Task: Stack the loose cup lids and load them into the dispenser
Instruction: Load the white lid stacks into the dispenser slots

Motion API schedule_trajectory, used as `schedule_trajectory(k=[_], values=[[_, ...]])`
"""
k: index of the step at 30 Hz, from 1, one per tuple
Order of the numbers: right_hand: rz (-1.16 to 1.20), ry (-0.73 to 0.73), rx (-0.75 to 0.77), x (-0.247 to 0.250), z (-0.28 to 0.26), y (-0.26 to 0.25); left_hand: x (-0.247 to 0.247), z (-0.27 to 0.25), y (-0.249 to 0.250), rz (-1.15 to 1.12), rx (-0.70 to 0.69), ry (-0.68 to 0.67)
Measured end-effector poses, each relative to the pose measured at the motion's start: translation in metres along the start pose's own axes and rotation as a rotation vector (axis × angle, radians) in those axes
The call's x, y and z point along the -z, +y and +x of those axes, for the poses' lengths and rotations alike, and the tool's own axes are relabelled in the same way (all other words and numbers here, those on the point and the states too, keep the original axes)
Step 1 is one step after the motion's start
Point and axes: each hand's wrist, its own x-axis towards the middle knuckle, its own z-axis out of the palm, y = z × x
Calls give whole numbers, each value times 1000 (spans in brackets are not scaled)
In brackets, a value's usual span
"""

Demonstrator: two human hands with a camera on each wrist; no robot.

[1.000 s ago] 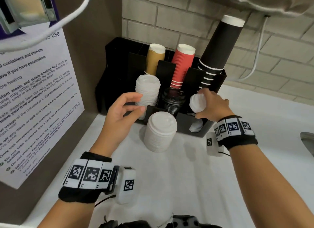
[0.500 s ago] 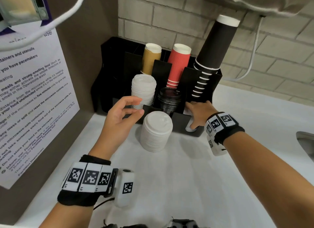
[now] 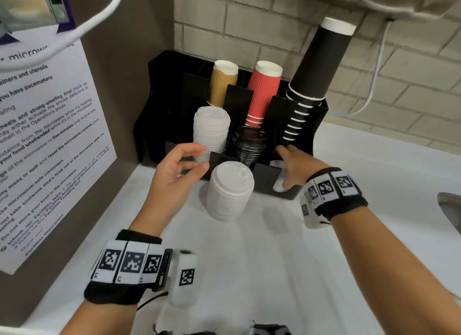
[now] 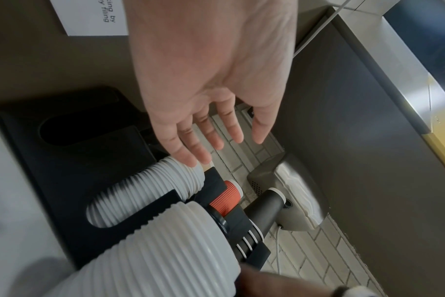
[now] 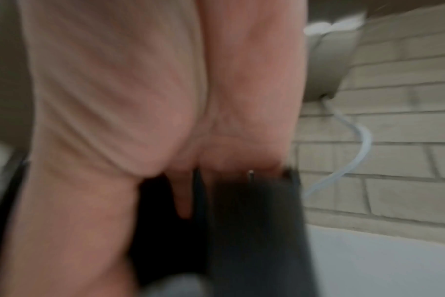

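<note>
A tall stack of white lids [image 3: 230, 190] is stood on the white counter [image 3: 249, 272], right in front of the black dispenser [image 3: 264, 177] and touching nothing else. The left hand [image 3: 174, 175] is held just beside that stack, fingers relaxed and spread, nothing gripped — the left wrist view shows the palm wide too. The right hand [image 3: 296, 165] is pushed down into the dispenser's front right slot, fingers laid over some small white lids [image 3: 278, 185]; whether they're gripped can't be told, the right wrist view is blurred. Another white lid stack [image 3: 212, 130] is already sat in the left slot, black lids [image 3: 249, 142] in the middle one.
</note>
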Motion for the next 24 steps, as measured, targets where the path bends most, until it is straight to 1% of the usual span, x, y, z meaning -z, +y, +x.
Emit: schedule_trajectory(k=[1,2,3,4,5,6,8,9,12,18,24], values=[[104,130,7,3,-7,-2,0,0,0,1,-3,2],[222,292,39,4,-14,-7,1,1,0,-1,-6,4],[361,439,101,5,-22,-16,1,1,0,-4,-8,7],[498,527,178,5,-31,-30,1,2,0,-8,-11,10],[601,534,247,3,-39,-45,2,3,0,-10,-13,11],[650,479,288,0,-44,-61,2,3,1,-12,-16,10],[655,331,291,-11,-47,-84,2,3,2,-19,-18,8],[638,295,275,-16,-45,-91,2,2,2,-20,-13,8],[587,293,248,-26,-40,-102,3,-1,1,-21,6,16],[571,314,207,-35,-33,-105,4,-4,-3,-7,20,8],[627,306,201,-34,-31,-104,3,-4,-2,-12,10,7]])
